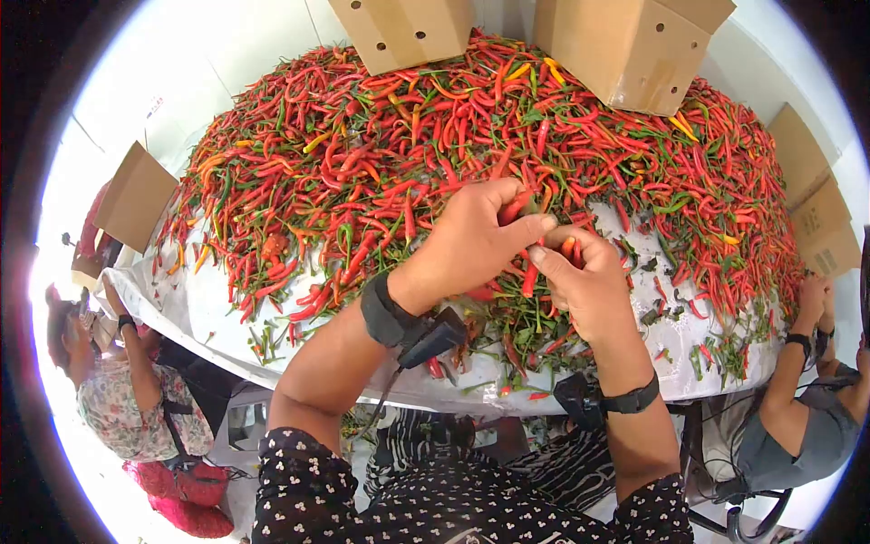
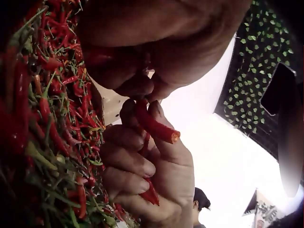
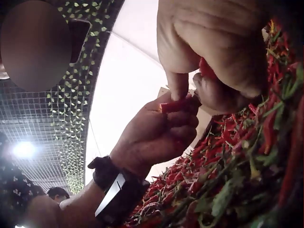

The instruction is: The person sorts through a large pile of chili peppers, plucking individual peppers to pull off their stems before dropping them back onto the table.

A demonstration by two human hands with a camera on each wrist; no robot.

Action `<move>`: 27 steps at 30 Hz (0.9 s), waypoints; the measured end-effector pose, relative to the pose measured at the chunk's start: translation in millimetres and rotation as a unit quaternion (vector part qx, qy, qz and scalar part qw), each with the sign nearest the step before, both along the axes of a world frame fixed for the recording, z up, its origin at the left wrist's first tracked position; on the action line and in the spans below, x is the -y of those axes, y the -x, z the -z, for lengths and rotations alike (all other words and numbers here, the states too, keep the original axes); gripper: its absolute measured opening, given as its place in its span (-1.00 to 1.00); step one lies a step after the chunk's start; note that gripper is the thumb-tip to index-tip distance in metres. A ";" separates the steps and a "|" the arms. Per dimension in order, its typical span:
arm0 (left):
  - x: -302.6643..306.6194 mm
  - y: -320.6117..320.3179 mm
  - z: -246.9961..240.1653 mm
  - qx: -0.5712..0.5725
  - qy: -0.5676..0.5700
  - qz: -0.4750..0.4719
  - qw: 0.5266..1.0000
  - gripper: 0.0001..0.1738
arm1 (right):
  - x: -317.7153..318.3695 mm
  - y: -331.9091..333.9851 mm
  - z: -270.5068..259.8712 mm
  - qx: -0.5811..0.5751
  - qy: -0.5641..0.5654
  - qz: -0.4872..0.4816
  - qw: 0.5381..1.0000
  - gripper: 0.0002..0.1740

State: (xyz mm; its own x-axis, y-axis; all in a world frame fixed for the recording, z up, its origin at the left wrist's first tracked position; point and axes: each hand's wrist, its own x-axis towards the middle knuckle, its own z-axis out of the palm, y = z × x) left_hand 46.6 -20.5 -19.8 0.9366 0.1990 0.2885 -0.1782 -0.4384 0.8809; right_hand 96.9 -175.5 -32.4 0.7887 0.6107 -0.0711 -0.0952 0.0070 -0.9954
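My two hands meet in front of me, fingertips close together over the pile of chili peppers [image 1: 362, 145]. The left hand [image 1: 476, 231] grips a red chili pepper [image 1: 515, 208] in its curled fingers. Opposite it, the right hand [image 1: 589, 276] pinches a red chili pepper [image 2: 156, 126] between thumb and forefinger; its broken end shows pale inside in the left wrist view. Another red chili [image 2: 151, 192] pokes out below the right hand's curled fingers. In the right wrist view, a red piece [image 3: 175, 105] lies at the left hand's fingertips.
Cardboard boxes [image 1: 625, 54] stand behind the pile, with a flap of cardboard [image 1: 136, 195] at the left. Green stems and leaves [image 1: 517, 335] lie below my hands on the white-covered table [image 1: 634, 376]. One person [image 1: 136, 399] sits at the left, another [image 1: 797, 417] at the right.
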 end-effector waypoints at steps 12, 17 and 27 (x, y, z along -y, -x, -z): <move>-2.0 1.8 -1.1 -0.118 0.196 0.118 0.966 -0.78 | 4.5 1.5 -2.7 0.086 0.017 -0.037 0.995 -0.90; -4.1 5.6 -10.6 -0.161 0.275 0.137 0.938 -0.78 | 6.1 -1.0 -1.3 0.097 -0.014 -0.052 0.994 -0.90; -32.5 -8.5 -4.4 0.011 -0.170 0.108 0.980 -0.82 | 18.5 -23.8 -2.2 -0.212 -0.278 -0.068 0.934 -0.86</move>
State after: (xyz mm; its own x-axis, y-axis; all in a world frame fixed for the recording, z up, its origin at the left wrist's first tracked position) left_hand 55.1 12.0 -15.4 0.9392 -0.1133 0.3241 -0.3158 -0.6558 0.6857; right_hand 120.6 -194.0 -30.1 0.6734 0.7393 -0.0012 -0.5178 0.4705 -0.7145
